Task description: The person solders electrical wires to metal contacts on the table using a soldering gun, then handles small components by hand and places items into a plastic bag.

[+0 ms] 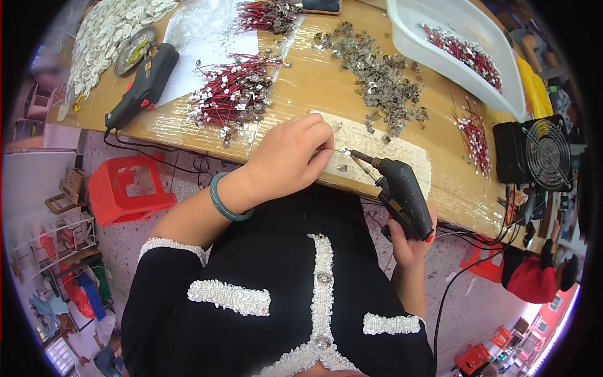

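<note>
My right hand [409, 246] is wrapped round the handle of a black soldering gun [405, 196]. Its thin tip points left and meets a small shiny metal piece [345, 151] over a pale worn board [402, 154]. Close to that tip, my left hand [294, 151] is closed in a pinch on a thin wire, mostly hidden by the fingers. A loose metal terminal [342, 168] lies on the board just below the tip. Left of my left hand lies a heap of red wires with metal ends [232, 91].
Small metal terminals [383, 78] are heaped behind the board. A white bin [402, 31] holds more red wires; another bunch of wires [472, 135] and a black fan [540, 154] are at right. Another black gun [146, 81] and white discs [103, 44] are at left.
</note>
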{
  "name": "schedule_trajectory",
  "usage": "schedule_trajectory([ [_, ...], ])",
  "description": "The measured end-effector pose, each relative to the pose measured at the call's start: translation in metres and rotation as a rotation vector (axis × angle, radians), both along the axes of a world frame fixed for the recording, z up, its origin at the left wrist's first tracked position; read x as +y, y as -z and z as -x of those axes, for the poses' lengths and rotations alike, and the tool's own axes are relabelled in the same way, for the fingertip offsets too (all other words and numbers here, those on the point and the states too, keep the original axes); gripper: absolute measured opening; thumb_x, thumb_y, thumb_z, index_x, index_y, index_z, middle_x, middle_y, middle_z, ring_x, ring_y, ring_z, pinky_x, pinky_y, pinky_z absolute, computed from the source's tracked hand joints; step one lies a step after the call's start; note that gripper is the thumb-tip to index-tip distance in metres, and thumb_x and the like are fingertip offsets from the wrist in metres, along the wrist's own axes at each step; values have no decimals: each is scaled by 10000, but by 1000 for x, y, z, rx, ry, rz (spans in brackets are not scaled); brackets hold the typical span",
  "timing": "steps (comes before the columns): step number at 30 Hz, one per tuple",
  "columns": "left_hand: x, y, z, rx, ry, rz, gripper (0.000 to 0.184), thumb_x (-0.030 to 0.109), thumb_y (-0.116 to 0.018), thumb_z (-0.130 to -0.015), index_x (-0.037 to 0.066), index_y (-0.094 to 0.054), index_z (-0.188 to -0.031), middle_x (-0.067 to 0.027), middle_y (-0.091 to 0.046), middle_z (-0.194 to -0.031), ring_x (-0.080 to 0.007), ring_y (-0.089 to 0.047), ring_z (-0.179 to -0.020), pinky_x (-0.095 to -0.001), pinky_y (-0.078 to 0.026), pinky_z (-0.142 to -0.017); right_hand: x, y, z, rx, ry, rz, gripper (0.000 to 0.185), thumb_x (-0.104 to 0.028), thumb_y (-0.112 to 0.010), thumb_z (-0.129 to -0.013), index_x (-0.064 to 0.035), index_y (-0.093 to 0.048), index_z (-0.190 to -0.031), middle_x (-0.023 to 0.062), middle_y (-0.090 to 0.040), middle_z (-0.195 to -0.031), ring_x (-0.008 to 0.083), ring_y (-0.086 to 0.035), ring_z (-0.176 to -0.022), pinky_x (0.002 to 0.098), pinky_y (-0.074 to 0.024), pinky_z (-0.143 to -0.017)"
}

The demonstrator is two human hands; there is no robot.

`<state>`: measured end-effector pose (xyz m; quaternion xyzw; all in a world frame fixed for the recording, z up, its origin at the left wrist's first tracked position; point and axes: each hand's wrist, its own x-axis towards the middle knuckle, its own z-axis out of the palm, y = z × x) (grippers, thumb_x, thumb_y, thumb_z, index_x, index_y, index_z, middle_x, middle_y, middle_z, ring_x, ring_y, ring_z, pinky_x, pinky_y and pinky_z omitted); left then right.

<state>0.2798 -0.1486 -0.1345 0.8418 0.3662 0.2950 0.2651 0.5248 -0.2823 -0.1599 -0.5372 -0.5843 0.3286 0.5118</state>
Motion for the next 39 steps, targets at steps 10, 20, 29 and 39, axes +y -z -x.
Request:
schedule_trajectory([
  [10, 1, 0, 0, 11, 12, -17, 71, 22, -594, -746, 42, -530, -768, -82, -520, -755, -245, -567, -687, -332, -449, -608, 7, -7, 0, -207, -34, -95, 394, -2, -679, -691, 20, -524, -1052, 107, -607, -934, 153, -580, -812, 276, -456, -760],
  [20, 2, 1, 0, 13, 21, -26, 71, 25, -592, -750, 46, -527, -769, -78, -518, -750, -242, -568, -685, -329, -448, -602, 6, -7, 0, -174, -34, -87, 386, -4, -687, -689, 16, -533, -1043, 115, -612, -936, 162, -591, -813, 277, -461, -758],
  [29, 2, 2, 1, 23, 24, -25, 69, 31, -592, -753, 48, -528, -772, -79, -520, -756, -246, -570, -695, -330, -453, -609, 10, -14, 6, -199, -40, -72, 370, 10, -691, -711, 12, -531, -1044, 114, -618, -937, 153, -597, -808, 265, -463, -757],
  [39, 2, 0, 0, 23, 21, -24, 72, 35, -594, -749, 49, -527, -774, -83, -517, -755, -261, -563, -705, -347, -447, -613, 10, -15, 5, -203, -58, -55, 378, 11, -691, -708, 9, -517, -1043, 98, -610, -923, 137, -583, -797, 262, -458, -742],
])
